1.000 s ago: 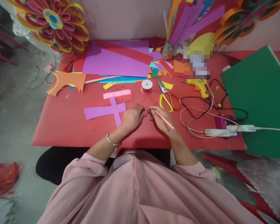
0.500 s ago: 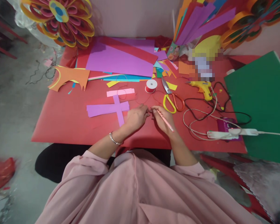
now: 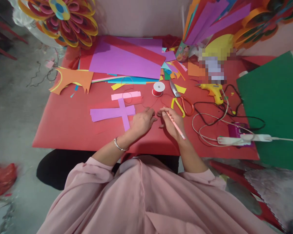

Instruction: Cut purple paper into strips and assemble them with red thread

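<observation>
My right hand [image 3: 171, 123] is closed around a pink pencil [image 3: 177, 125], its eraser end slanting back toward my wrist. Just left of it, my left hand [image 3: 143, 123] rests on the red table with curled fingers; what is between the fingertips is hidden. A fine red thread [image 3: 154, 103] runs near both hands, close to a white spool of red thread [image 3: 158, 88]. Beside my left hand lie crossed purple paper strips [image 3: 107, 114], with pink strips [image 3: 126, 95] just above. Scissors [image 3: 177, 98] with yellow and orange handles lie beyond my right hand.
A yellow glue gun [image 3: 213, 92] lies at the right, its cords tangled near a white power strip [image 3: 230, 140]. A green board [image 3: 273, 110] covers the right edge. Purple sheets [image 3: 127, 63], paper scraps and a cup of strips [image 3: 183, 52] stand behind. An orange cut-out [image 3: 74, 79] lies left.
My right hand has shifted slightly right, and its fingers have loosened a little, with the pencil still in it. My left hand has hardly moved.
</observation>
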`<state>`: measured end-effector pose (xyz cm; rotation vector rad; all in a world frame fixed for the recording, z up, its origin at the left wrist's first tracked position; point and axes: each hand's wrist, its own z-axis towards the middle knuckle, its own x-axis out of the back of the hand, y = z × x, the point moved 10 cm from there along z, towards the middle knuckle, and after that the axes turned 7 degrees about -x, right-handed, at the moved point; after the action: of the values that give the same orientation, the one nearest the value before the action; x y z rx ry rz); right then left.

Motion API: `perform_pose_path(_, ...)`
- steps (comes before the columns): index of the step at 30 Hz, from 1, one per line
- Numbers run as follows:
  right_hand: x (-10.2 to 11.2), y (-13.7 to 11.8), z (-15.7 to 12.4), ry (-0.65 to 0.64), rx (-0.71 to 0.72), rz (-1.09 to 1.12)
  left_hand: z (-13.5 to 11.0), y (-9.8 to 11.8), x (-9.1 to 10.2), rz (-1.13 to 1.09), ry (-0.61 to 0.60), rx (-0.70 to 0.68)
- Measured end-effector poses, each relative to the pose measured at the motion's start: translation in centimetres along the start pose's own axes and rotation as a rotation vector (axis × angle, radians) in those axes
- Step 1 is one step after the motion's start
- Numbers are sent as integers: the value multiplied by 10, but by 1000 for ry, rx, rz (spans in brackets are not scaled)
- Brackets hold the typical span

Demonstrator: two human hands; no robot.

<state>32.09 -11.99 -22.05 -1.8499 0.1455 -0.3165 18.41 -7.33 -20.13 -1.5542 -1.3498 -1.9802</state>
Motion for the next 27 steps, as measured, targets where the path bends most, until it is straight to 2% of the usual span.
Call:
perform_pose_path(5,-5,-13,-3,-31,19,-92,0,0,0,35,-8,0)
perform_pose_path(11,-3,-1,3,-22,-23,-28,0,2,-3,60,-33,-20)
perform_pose_path(15,3,-2,5,13,16,-66,0,1,-3,48,-18,-39)
perform_pose_path(21,-5,-19,-1,-68,87,-176,0,-1,-1,-42,8,-58)
perform_pose_path(27,-2,-24,1,-43,185,-287,0,-1,0,-79,-8,-67)
